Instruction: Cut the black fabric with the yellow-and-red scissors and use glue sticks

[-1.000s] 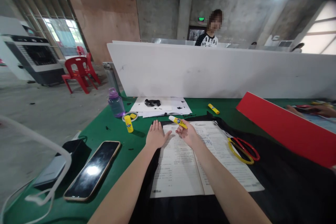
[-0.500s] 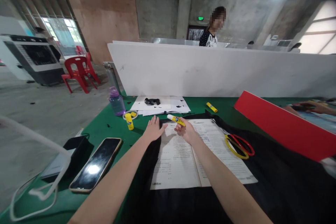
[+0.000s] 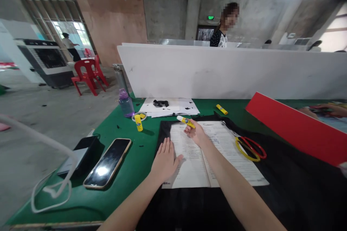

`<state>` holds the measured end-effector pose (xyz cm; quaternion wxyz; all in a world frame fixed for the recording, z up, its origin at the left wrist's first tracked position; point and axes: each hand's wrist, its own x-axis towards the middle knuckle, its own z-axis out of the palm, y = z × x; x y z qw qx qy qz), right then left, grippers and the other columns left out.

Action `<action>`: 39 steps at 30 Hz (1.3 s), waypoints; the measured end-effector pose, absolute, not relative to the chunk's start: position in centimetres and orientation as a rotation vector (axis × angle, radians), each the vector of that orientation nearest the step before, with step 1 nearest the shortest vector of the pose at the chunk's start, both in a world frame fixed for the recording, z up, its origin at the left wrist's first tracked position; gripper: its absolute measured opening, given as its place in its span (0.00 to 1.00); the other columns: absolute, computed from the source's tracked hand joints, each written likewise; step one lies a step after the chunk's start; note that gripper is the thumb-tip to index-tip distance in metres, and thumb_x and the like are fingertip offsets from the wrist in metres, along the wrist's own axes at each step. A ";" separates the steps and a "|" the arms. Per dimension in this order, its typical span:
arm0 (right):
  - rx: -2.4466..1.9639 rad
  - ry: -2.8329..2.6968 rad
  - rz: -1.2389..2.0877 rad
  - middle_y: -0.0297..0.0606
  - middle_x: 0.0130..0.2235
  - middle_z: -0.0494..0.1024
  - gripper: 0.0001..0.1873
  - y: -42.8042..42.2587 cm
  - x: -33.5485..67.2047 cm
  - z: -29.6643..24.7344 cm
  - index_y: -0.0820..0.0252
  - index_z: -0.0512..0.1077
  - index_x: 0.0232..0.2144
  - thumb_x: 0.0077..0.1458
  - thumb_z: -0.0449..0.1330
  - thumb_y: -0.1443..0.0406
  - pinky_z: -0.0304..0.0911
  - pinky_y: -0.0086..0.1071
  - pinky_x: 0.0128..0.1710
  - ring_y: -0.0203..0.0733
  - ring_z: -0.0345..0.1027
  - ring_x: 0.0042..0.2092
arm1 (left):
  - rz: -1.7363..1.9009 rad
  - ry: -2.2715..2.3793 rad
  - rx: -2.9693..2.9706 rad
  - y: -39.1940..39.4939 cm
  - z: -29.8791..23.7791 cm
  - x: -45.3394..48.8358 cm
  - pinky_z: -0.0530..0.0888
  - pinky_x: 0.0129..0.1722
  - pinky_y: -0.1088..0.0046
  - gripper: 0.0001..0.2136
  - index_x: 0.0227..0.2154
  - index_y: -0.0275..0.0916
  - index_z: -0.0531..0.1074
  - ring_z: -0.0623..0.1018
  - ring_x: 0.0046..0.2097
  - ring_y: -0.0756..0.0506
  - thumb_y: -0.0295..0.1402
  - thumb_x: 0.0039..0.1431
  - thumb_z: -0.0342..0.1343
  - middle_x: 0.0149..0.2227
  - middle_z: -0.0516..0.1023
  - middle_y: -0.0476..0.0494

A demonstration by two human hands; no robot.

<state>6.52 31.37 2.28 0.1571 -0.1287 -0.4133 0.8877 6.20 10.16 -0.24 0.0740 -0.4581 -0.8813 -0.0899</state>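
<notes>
Evidently the book (image 3: 191, 168) is already laid open on black cloth (image 3: 295, 169) over the green counter (image 3: 137, 166); the yellow glue stick (image 3: 187, 121), pale end showing and so probably uncapped, is above its far left part. The right hand (image 3: 197, 134) has its grip pinching that stick, while the left hand (image 3: 164, 160) lies flat across the book's left edge, its grip slack, thumb apart, holding nothing. Scissors (image 3: 248, 148) rest unheld on the right. No glue can be made out on the pages; how much remains, I cannot tell.
</notes>
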 end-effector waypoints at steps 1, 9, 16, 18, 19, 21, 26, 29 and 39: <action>-0.361 -1.215 2.506 0.26 0.18 0.60 0.11 31.3 6.6 2.2 0.56 0.66 0.29 0.51 0.60 0.56 0.66 0.32 0.35 0.33 0.59 0.22 | -0.266 -2.630 -1.370 10.2 -0.3 6.2 0.55 0.63 0.54 0.38 0.60 0.19 0.55 0.50 0.66 0.34 0.53 0.63 0.31 0.64 0.52 0.23; -0.372 -1.435 2.114 0.35 0.30 0.74 0.15 30.4 6.7 1.7 0.58 0.68 0.31 0.45 0.61 0.54 0.68 0.33 0.35 0.37 0.71 0.31 | -0.264 -2.606 -1.364 10.1 -0.3 6.3 0.55 0.62 0.55 0.39 0.60 0.19 0.55 0.51 0.65 0.34 0.54 0.63 0.30 0.63 0.52 0.23; -0.513 -1.564 1.660 0.38 0.38 0.77 0.24 32.7 9.3 1.9 0.58 0.65 0.39 0.39 0.66 0.55 0.66 0.36 0.43 0.42 0.72 0.40 | -0.328 -2.594 -1.356 10.1 -0.7 6.2 0.54 0.62 0.55 0.39 0.59 0.19 0.56 0.52 0.65 0.34 0.54 0.63 0.31 0.63 0.53 0.23; -0.559 -1.671 1.486 0.39 0.39 0.77 0.25 34.1 11.2 2.0 0.58 0.65 0.40 0.40 0.66 0.56 0.66 0.37 0.44 0.43 0.72 0.41 | -0.324 -2.596 -1.356 10.0 -0.6 6.3 0.54 0.63 0.55 0.39 0.60 0.20 0.56 0.52 0.66 0.35 0.54 0.63 0.30 0.63 0.52 0.23; -0.587 -1.788 1.338 0.39 0.40 0.77 0.24 34.8 12.2 2.0 0.58 0.65 0.41 0.42 0.64 0.56 0.66 0.37 0.45 0.43 0.72 0.40 | -0.322 -2.600 -1.357 10.0 -0.6 6.3 0.54 0.63 0.55 0.39 0.60 0.20 0.56 0.51 0.66 0.35 0.54 0.63 0.30 0.64 0.52 0.23; -0.638 -2.001 1.069 0.40 0.41 0.76 0.21 36.1 14.2 2.0 0.58 0.65 0.42 0.47 0.61 0.56 0.65 0.38 0.44 0.43 0.72 0.40 | -0.320 -2.615 -1.363 9.9 -0.5 6.4 0.53 0.63 0.56 0.39 0.60 0.20 0.55 0.51 0.66 0.35 0.54 0.62 0.30 0.64 0.51 0.24; -0.819 -2.261 0.777 0.39 0.39 0.77 0.16 37.7 18.0 1.7 0.57 0.65 0.42 0.51 0.58 0.58 0.64 0.36 0.42 0.44 0.72 0.39 | -0.352 -2.645 -1.366 9.9 -0.5 6.4 0.52 0.63 0.56 0.40 0.61 0.20 0.53 0.49 0.66 0.34 0.54 0.62 0.31 0.64 0.50 0.24; -0.879 -2.324 0.749 0.38 0.36 0.77 0.14 37.7 18.8 1.3 0.57 0.65 0.41 0.51 0.57 0.59 0.64 0.35 0.39 0.44 0.72 0.38 | -0.354 -2.656 -1.369 10.0 -0.5 6.3 0.51 0.63 0.56 0.40 0.61 0.19 0.52 0.49 0.66 0.34 0.54 0.62 0.31 0.65 0.50 0.24; -0.987 -2.457 0.624 0.49 0.52 0.71 0.35 36.5 19.3 1.4 0.64 0.51 0.59 0.53 0.56 0.59 0.61 0.36 0.47 0.47 0.69 0.49 | -0.362 -2.637 -1.363 9.8 -0.2 6.5 0.53 0.62 0.54 0.38 0.63 0.28 0.52 0.50 0.66 0.34 0.55 0.61 0.32 0.65 0.51 0.28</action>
